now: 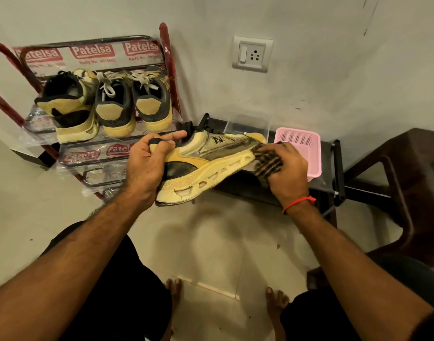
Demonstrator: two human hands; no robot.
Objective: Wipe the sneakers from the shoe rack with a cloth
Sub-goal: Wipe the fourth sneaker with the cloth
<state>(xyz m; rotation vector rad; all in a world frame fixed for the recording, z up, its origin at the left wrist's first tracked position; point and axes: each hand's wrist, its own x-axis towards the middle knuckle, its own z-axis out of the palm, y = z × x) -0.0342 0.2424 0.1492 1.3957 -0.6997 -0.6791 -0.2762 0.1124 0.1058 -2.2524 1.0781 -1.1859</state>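
Note:
My left hand (144, 163) grips the heel collar of a yellow and grey sneaker (206, 158), holding it on its side in mid-air with the sole facing me. My right hand (287, 171) holds a dark striped cloth (266, 163) pressed against the sneaker's toe end. Three more yellow and dark sneakers (107, 107) stand heel-out on the red metal shoe rack (171, 70) at the upper left.
A low black table (247, 185) behind the sneaker carries a pink mesh basket (307, 146) and a clear plastic box (247, 124). A dark brown plastic chair (407, 173) stands at the right. A wall socket (252, 54) sits above. My bare feet rest on the tiled floor.

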